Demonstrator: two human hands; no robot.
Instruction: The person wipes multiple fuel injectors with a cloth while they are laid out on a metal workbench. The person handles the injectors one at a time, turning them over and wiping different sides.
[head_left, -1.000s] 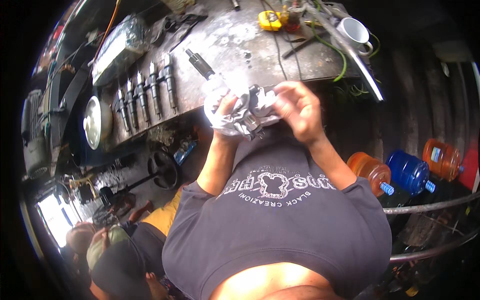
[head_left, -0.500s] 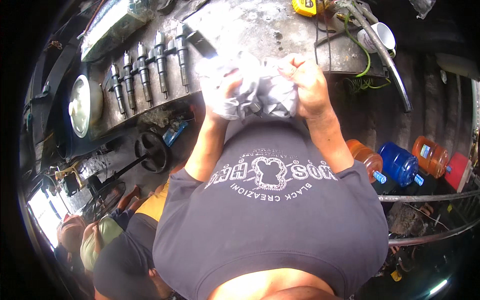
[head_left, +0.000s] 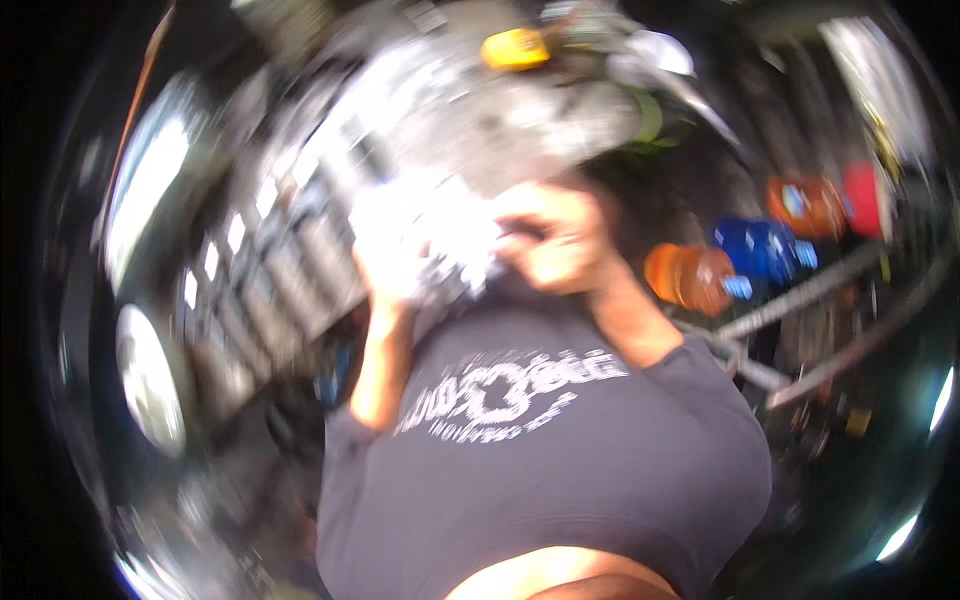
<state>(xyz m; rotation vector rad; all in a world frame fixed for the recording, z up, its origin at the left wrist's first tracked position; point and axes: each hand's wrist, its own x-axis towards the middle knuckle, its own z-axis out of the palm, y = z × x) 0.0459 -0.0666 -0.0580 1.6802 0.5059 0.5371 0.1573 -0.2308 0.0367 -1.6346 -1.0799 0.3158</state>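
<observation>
A crumpled white cloth is bunched in front of my chest at the near edge of the workbench. Strong glare washes it out. My left hand grips its left side, with the fingers mostly lost in the brightness. At the right edge of the cloth, my right hand is closed, fingers curled against the fabric. Whether something sits inside the folds is hidden. To the left on the bench lies a row of several fuel injectors, badly smeared by motion.
A yellow tape measure and a white mug are at the back of the bench. Orange and blue water jugs stand at right, beside a metal rail. At far left is a round white dish.
The whole view has swung and blurred, with the bench appearing tilted. Both hands and the cloth appear lower and further left; the right hand sits more beside the cloth.
</observation>
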